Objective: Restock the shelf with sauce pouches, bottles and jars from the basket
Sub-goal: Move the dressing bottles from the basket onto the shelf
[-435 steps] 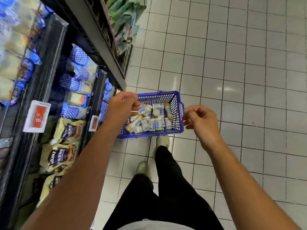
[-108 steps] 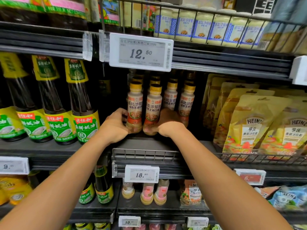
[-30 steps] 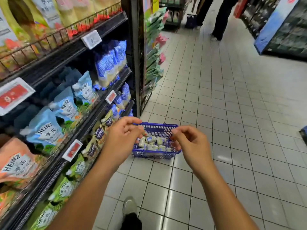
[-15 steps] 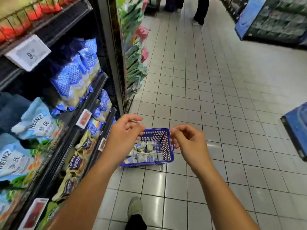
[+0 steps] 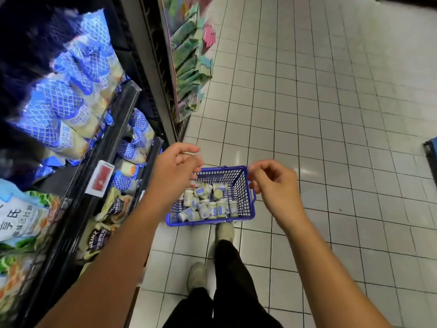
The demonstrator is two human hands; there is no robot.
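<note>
A blue plastic basket [image 5: 246, 204] stands on the tiled floor in front of my feet. Several small jars [image 5: 208, 204] with pale contents and blue-white labels lie jumbled inside it. My left hand [image 5: 176, 170] hovers over the basket's left side, fingers loosely curled and holding nothing. My right hand [image 5: 275, 185] hangs above the basket's right rim, fingers also loosely bent and empty. The shelf [image 5: 118, 114] with sauce pouches runs along the left.
Blue-white pouches [image 5: 71, 98] and Heinz pouches [image 5: 106, 223] fill the lower shelves, with a red price tag [image 5: 100, 178] on the rail. Green and pink packets [image 5: 191, 55] hang on the shelf end. A blue object [image 5: 431, 157] sits at the right edge.
My view has tilted further down toward the floor. Both hands have dropped closer to the basket, which now sits right before my feet.
</note>
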